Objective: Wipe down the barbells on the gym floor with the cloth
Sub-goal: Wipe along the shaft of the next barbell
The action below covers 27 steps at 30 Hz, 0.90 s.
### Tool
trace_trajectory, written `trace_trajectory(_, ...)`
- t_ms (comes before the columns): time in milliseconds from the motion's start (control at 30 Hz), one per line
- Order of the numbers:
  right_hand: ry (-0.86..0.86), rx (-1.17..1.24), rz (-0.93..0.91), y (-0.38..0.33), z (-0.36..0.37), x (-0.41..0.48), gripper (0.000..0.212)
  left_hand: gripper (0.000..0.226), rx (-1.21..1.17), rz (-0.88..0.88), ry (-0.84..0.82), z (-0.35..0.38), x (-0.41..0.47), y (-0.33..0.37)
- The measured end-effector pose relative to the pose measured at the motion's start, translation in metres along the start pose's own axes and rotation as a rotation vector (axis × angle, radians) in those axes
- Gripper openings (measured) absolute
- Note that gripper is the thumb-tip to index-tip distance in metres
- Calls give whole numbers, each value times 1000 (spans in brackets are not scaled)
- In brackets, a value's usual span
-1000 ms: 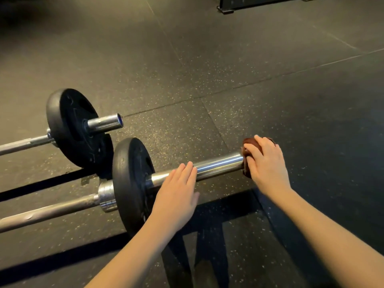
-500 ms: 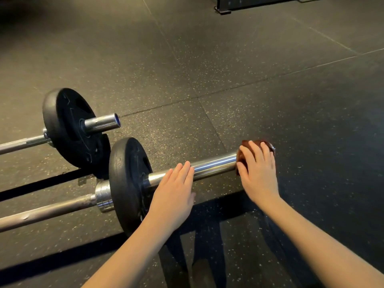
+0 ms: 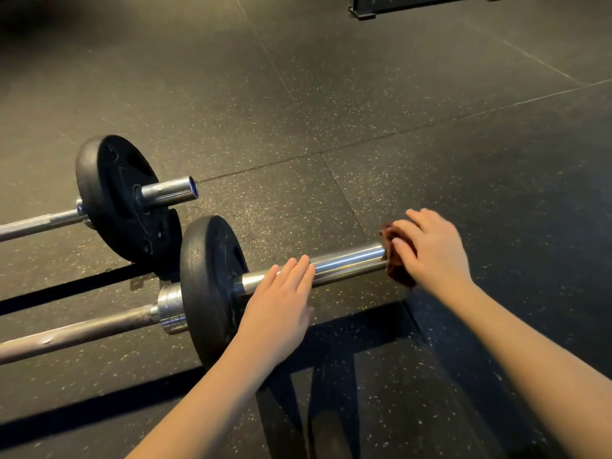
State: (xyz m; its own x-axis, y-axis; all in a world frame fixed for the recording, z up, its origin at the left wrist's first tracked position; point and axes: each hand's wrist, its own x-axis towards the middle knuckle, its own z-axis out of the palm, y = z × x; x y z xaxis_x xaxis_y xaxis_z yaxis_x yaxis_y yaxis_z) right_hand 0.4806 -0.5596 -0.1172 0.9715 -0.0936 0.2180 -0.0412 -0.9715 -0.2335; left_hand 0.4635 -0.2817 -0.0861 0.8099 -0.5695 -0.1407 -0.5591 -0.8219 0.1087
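Rust-brown cloth (image 3: pixel 394 271), black plates (image 3: pixel 203 286), shiny silver sleeve (image 3: pixel 347 260), dark grey floor (image 3: pixel 364 94) — speckled yellow and white.

Reddish-brown cloth (image 3: pixel 399 274) on end of near barbell (image 3: pixel 347 261)

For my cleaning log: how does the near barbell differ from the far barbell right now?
The near barbell is touched: the left hand rests flat on its sleeve, the right hand holds the cloth over its end; the far barbell is untouched. The near barbell's end is covered; the far barbell's is bare, with a blue rim. Both lie on the floor, each carrying a black plate.
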Motion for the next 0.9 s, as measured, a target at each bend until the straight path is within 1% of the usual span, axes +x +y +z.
trace_trajectory(67, 28, 20, 229, -16, 5, 3, 29, 65, 1, 4, -11, -1, -1, -1)
trace_trajectory(100, 49, 56, 264, -32, 10, 0, 26, 65, 8, 6, -20, -3, -1, -1)
trace_trajectory(133, 58, 94, 213, -48, 14, -5, 26, 64, 13, 7, -24, -4, -2, -1)
trace_trajectory(167, 50, 129, 85, -59, 16, -11, 28, 64, 19, 10, -27, -6, -2, -1)
trace_trajectory(233, -28, 152, -173, -55, 17, -18, 37, 62, 39, 25, -29, -7, -3, -3)
trace_trajectory(267, -59, 125, -212, -45, 14, -14, 40, 62, 46, 33, -27, -7, -4, -5)
trace_trajectory(300, -62, 90, -178, -35, 13, -8, 41, 61, 52, 38, -23, -7, -5, -7)
trace_trajectory(367, -22, 95, 37, -30, 14, -1, 36, 61, 86, 38, -29, -7, -8, -9)
trace_trajectory(400, -15, 129, 141, -39, 16, -3, 34, 61, 106, 40, -39, -7, -9, -9)
trace_trajectory(433, -11, 154, 186, -52, 21, -9, 35, 61, 120, 44, -47, -8, -10, -8)
trace_trajectory(467, -5, 164, 161, -65, 25, -16, 36, 61, 132, 48, -52, -9, -10, -8)
trace_trajectory(500, -12, 162, 68, -74, 28, -23, 38, 61, 144, 56, -56, -10, -9, -9)
trace_trajectory(567, -108, 157, -135, -69, 24, -24, 43, 61, 168, 79, -70, -16, -9, -14)
trace_trajectory(633, -207, 133, -205, -51, 17, -6, 39, 61, 209, 96, -90, -20, -9, -19)
trace_trajectory(667, -199, 115, -172, -47, 16, 3, 34, 61, 238, 104, -94, -22, -11, -20)
trace_trajectory(700, -144, 114, -84, -48, 16, 7, 30, 60, 259, 112, -96, -24, -12, -20)
trace_trajectory(767, -39, 143, 139, -69, 19, -1, 28, 59, 291, 125, -98, -27, -15, -17)
trace_trajectory(800, -9, 160, 156, -83, 24, -10, 29, 60, 289, 134, -80, -29, -16, -17)
trace_trajectory(833, 2, 172, 86, -93, 28, -21, 32, 60, 300, 149, -49, -33, -18, -17)
trace_trajectory(900, -48, 193, -143, -91, 29, -31, 41, 57, 278, 159, 47, -34, -21, -23)
